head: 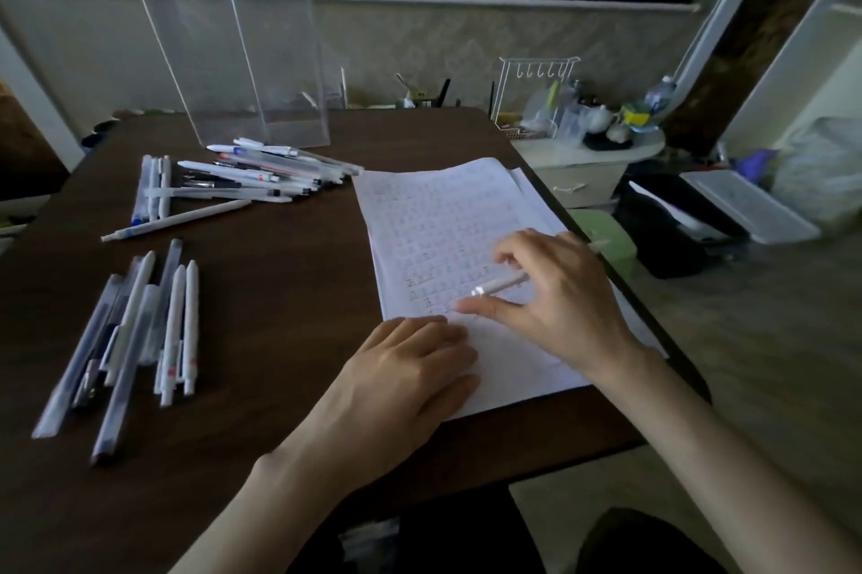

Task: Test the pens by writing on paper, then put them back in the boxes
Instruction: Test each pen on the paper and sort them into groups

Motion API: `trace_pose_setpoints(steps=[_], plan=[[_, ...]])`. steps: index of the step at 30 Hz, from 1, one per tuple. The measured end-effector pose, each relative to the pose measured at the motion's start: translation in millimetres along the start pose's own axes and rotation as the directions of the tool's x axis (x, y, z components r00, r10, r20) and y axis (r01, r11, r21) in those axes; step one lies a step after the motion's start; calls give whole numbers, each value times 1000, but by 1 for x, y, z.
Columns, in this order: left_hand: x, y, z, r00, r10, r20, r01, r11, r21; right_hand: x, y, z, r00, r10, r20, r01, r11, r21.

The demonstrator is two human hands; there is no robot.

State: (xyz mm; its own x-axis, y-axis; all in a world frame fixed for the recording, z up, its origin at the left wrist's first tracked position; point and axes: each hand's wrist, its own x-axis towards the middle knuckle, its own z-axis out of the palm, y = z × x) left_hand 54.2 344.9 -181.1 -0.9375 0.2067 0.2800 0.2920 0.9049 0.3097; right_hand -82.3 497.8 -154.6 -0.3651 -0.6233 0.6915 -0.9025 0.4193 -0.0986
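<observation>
- Pinching a white pen between its curled fingers, the right hand hangs low over the paper. The pen lies almost flat, not in a writing pose, with its pale end toward the other hand. Whether it touches the sheet I cannot tell.
- Just beside the grip, on the near side, the left hand lies flat with straight fingers. It presses on the sheet's lower left part and holds nothing.
- Under the grip, the gridded sheet carries a few short rows of dark marks, so testing looks to be under way. Most of the squares beyond the grip show no dark marks.
- Well to the left of the grip, a near group of pens lies roughly side by side on the table. Further left and beyond it is a looser far heap of pens, many crossing one another. Which group has been tested cannot be told.
- Farthest from the grip, behind that heap, two clear boxes stand upright. No pen shows through their walls, so I judge that the putting-back has not begun.
- A reach from the grip to the boxes would pass over the crossed heap, which could roll if nudged.
- To the right of the grip the sheet runs close along the table's edge. Beyond it stands a cluttered side cabinet, off the likely path.
</observation>
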Motion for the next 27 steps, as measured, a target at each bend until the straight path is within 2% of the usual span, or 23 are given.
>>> trace_pose_setpoints(steps=[4, 6, 8, 10, 12, 13, 16, 23, 27], plan=[[-4, 2, 3, 999, 25, 25, -26, 1000, 15, -6, 8, -13, 978, 149, -146, -116, 970, 213], [-5, 4, 3, 996, 58, 61, -59, 998, 22, -8, 9, -17, 935, 319, -156, -224, 870, 438], [-5, 4, 5, 990, 98, 102, -100, 995, 17, -9, 6, -17, 878, 471, -85, -336, 732, 592], [-6, 4, 6, 985, 115, 128, -118, 993, 10, -10, 2, -11, 819, 570, 65, -481, 620, 619], [-6, 3, 5, 983, 114, 142, -114, 993, -8, -11, -1, -6, 744, 616, 258, -603, 453, 657], [-6, 3, 5, 983, 114, 144, -114, 993, -10, -12, -2, -3, 724, 609, 323, -633, 401, 663], [-6, 4, 6, 984, 112, 138, -112, 994, -9, -14, 0, 1, 744, 553, 375, -640, 431, 636], [-7, 4, 5, 986, 107, 131, -103, 994, -41, -17, 1, 2, 713, 605, 355, -687, 505, 522], [-7, 4, 5, 987, 105, 124, -100, 994, -49, -18, 0, 1, 718, 609, 336, -681, 514, 523]])
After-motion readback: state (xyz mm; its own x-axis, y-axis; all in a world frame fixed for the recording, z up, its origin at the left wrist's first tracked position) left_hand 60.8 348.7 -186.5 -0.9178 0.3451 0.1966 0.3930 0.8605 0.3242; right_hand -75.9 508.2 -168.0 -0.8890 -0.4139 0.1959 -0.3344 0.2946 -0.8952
